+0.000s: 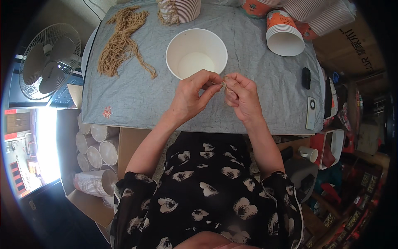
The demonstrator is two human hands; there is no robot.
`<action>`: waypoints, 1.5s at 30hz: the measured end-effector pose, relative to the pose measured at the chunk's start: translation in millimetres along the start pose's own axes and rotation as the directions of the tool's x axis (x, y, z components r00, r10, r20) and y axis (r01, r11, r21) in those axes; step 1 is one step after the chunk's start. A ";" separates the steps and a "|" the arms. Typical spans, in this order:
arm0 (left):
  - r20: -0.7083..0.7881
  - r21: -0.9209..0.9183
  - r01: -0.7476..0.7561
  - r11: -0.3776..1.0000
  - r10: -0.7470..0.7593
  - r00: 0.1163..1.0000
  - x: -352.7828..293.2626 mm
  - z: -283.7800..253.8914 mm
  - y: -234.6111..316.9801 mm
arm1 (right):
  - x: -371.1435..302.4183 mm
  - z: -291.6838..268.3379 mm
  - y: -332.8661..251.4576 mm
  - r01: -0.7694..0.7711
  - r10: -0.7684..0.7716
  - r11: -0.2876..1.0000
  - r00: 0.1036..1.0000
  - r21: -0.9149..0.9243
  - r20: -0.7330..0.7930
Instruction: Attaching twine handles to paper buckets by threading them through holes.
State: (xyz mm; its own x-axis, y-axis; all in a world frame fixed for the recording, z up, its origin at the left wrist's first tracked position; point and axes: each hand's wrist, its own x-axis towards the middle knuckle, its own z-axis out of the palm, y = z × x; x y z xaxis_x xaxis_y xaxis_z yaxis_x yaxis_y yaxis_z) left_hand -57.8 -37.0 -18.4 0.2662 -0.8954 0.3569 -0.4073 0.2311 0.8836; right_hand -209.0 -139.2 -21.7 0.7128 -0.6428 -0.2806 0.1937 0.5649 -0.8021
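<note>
In front of me, my left hand (195, 95) and my right hand (243, 97) meet over the table. Both are closed, fingertips pinching a short bit of tan twine (224, 85) between them. Most of that twine is hidden by my fingers. Just beyond my hands stands a white paper tub (175, 52), its open mouth facing up; my left hand overlaps its near rim in view. Further left lies a loose bundle of tan twine (120, 45), one strand trailing toward the tub.
A tub stack (188, 10) with twine on it stands at the back. Orange-printed tubs (286, 39) lie back right. A dark oblong object (306, 78) and a phone (311, 113) lie right. A fan (52, 62) and boxed wrapped stacks (94, 155) are left, a mug (307, 154) lower right.
</note>
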 end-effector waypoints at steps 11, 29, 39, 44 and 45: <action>-0.057 0.191 -0.118 0.974 0.131 0.990 -2.2 -5.3 -1.9 | -0.1 2.6 -0.9 -0.049 0.049 0.997 0.999 -0.060 -0.016; 0.128 -0.474 0.491 0.731 -0.495 0.860 3.5 -14.7 0.6 | -12.1 10.7 3.1 0.532 -0.587 0.374 0.770 -0.760 0.250; 0.108 -0.533 0.457 0.712 -0.479 0.871 1.8 -8.3 0.0 | -7.8 4.3 13.9 0.430 -0.482 0.656 0.871 -0.620 0.094; 0.068 -0.494 0.441 0.749 -0.472 0.879 1.9 -3.6 4.8 | -5.0 0.5 11.3 0.147 -0.151 0.969 0.989 -0.201 -0.002; 0.068 -0.495 0.441 0.749 -0.473 0.879 1.6 -2.7 5.4 | -4.4 0.0 11.9 0.147 -0.150 0.968 0.989 -0.201 -0.003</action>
State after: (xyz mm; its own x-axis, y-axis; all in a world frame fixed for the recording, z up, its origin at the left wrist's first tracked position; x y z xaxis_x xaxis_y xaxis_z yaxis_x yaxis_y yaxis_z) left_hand -57.2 -36.2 -12.3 0.3666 -0.9220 -0.1246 0.2447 -0.0337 0.9690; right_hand -209.9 -129.6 -29.9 0.6737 -0.7219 -0.1581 0.1565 0.3485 -0.9242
